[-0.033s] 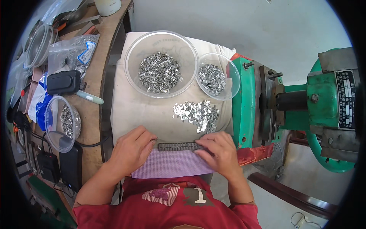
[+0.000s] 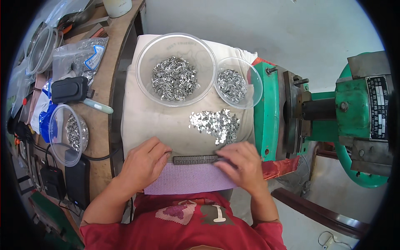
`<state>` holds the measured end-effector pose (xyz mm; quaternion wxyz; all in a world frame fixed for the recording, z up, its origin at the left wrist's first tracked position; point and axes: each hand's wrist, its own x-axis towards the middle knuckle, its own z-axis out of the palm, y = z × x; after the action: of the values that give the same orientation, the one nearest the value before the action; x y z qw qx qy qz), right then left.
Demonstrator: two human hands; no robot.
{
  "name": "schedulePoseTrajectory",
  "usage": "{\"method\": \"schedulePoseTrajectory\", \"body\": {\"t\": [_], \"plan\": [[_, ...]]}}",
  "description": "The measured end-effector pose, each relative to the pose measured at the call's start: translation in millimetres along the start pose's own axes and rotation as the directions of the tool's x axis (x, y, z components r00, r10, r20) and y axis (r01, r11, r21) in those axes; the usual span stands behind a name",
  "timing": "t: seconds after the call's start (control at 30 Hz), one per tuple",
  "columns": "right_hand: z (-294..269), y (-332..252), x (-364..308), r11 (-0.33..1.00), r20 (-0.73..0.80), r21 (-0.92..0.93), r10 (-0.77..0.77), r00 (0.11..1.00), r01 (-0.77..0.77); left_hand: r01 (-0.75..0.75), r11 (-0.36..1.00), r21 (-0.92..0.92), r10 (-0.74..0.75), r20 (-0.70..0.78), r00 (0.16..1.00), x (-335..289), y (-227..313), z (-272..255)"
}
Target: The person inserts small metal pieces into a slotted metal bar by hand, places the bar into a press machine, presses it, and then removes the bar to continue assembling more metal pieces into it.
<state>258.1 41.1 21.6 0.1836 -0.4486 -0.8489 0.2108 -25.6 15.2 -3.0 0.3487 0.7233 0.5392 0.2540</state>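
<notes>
A: So where's the thing we're looking at?

B: It's the dark slotted bar, lying crosswise along the far edge of the purple mat. We figure it sits there so both hands can reach it.

A: And the grips?

B: The left hand has a narrow grip, just beside the bar's left end — we can't tell if it pinches anything. The right hand has its grip parted, thumb below and fingers above the right end, too blurred for us to tell if they touch.

A: Why's the silvery pile loose on the cloth?

B: Probably spread out so we can get at single pieces. The big tub and small tub stand farther back — elbow room, we guess.
</notes>
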Motion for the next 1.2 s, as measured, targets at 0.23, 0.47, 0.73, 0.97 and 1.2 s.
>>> {"method": "schedulePoseTrajectory", "body": {"t": [0.23,0.47,0.73,0.97,1.2], "plan": [[-35,25,57,0.993,-0.259,-0.039,0.102,0.961,-0.116,-0.029,1.0,-0.008,0.029,-0.036,0.999,-2,-2,2],[-33,58,118,0.96,-0.101,-0.218,0.159,0.982,-0.177,-0.045,0.999,-0.018,0.044,-0.064,0.997,-2,-3,6],[-17,60,146,0.949,0.005,-0.281,0.148,0.989,-0.14,-0.055,0.997,-0.053,0.049,-0.116,0.992,0,-3,8],[-19,62,150,0.956,0.039,-0.273,0.117,0.992,-0.102,-0.233,0.972,-0.016,0.225,-0.205,0.952,-6,13,10],[-19,59,159,0.939,0.155,-0.325,0.171,0.973,-0.114,-0.262,0.965,-0.024,0.253,-0.199,0.947,-12,41,1]]}}
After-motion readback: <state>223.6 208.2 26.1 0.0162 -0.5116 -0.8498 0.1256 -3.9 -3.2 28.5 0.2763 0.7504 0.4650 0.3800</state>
